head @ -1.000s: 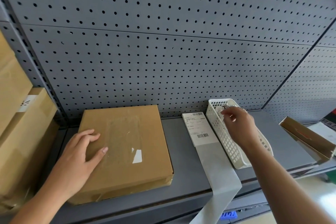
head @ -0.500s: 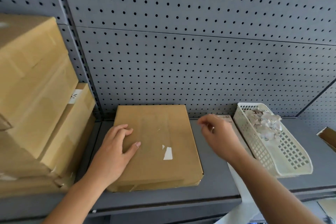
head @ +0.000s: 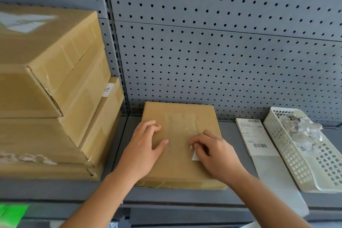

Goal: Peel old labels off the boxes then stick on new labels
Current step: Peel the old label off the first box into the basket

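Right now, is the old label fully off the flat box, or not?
Not fully off. A small white scrap of it is on top of the flat box, and the right hand pinches it.

Stockroom (pegboard [head: 222, 61] shelving, stacked cartons [head: 46, 79]).

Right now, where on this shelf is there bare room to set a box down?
Only narrow gaps: bare shelf between the flat box and the label strip, and another between that box and the stacked boxes. The right end is crowded by the white basket.
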